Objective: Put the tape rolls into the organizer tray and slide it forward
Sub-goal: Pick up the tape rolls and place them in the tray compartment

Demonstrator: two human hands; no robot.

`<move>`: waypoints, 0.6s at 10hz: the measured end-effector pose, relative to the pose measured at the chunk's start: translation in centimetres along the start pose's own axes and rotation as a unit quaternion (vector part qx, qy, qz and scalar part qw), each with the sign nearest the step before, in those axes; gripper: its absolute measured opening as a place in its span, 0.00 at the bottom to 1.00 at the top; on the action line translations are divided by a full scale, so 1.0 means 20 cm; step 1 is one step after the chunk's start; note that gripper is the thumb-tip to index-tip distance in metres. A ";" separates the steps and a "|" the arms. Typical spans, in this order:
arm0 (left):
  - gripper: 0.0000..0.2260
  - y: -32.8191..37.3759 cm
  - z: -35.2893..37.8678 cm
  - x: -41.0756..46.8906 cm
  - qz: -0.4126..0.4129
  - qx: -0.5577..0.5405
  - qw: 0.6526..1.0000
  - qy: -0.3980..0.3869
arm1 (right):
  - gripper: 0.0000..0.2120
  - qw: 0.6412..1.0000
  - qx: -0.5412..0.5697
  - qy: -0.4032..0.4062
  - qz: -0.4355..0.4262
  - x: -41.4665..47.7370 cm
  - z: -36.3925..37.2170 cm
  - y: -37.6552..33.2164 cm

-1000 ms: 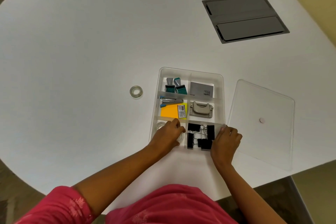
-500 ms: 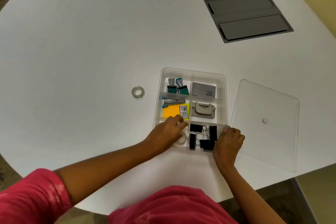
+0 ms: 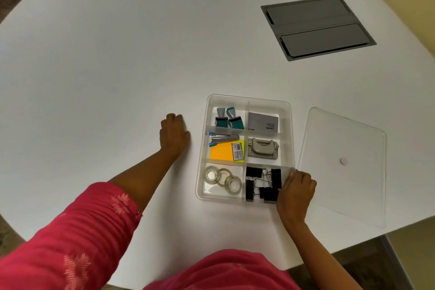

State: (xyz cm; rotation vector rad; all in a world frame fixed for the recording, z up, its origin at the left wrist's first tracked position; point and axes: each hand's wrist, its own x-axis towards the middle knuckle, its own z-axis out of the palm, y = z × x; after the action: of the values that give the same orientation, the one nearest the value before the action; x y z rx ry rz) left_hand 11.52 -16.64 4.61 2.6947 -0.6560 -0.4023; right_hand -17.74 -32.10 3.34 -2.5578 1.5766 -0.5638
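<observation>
a clear organizer tray point(image 3: 292, 125) with six compartments sits on a white table point(image 3: 106, 66). three tape rolls point(image 3: 222, 178) lie side by side, overlapping a little, in the near left compartment. the near right compartment holds black binder clips point(image 3: 253, 186). in the middle row, a stapler point(image 3: 222, 138) lies above an orange and yellow sticky note pad point(image 3: 223, 153) with a small barcode label point(image 3: 237, 151) whose print is too small to read; beside it is a grey hole punch point(image 3: 262, 148). the far row holds two stamps point(image 3: 229, 118) and a grey box point(image 3: 263, 122) printed with the word "camlin".

the left hand point(image 3: 174, 135) rests on the table just left of the tray, fingers curled downward; whether it holds anything cannot be told, as the palm hides what is beneath. the right hand point(image 3: 295, 192) grips the tray's near right corner, fingers closed over the rim.

a clear lid point(image 3: 346, 190) lies flat to the right of the tray, touching or nearly touching it. a grey hatch point(image 3: 317, 27) is set into the table farther away.
</observation>
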 end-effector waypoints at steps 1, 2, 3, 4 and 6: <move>0.14 0.01 0.03 0.00 0.001 -0.020 1.000 0.018 | 0.15 1.000 -0.012 -0.003 -0.003 0.00 0.00 0.00; 0.13 0.00 0.03 -0.01 0.010 -0.054 0.998 0.026 | 0.14 1.000 -0.020 0.000 -0.010 0.00 0.00 0.00; 0.17 0.03 -0.01 -0.06 0.044 -0.094 0.994 0.030 | 0.14 1.000 -0.015 0.000 -0.004 0.00 0.00 0.00; 0.19 0.11 -0.07 -0.16 0.110 -0.132 0.982 0.080 | 0.13 1.000 -0.023 -0.001 -0.006 0.00 0.00 -0.01; 0.20 0.30 -0.10 -0.51 0.224 -0.144 0.963 0.046 | 0.13 1.000 -0.019 -0.004 -0.015 0.00 0.00 0.00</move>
State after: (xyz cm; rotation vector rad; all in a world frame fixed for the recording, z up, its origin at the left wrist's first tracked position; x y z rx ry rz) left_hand 1.31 -16.14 10.70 2.1934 -1.0573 -0.2282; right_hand -17.71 -32.15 3.29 -2.6114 1.5649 -0.5315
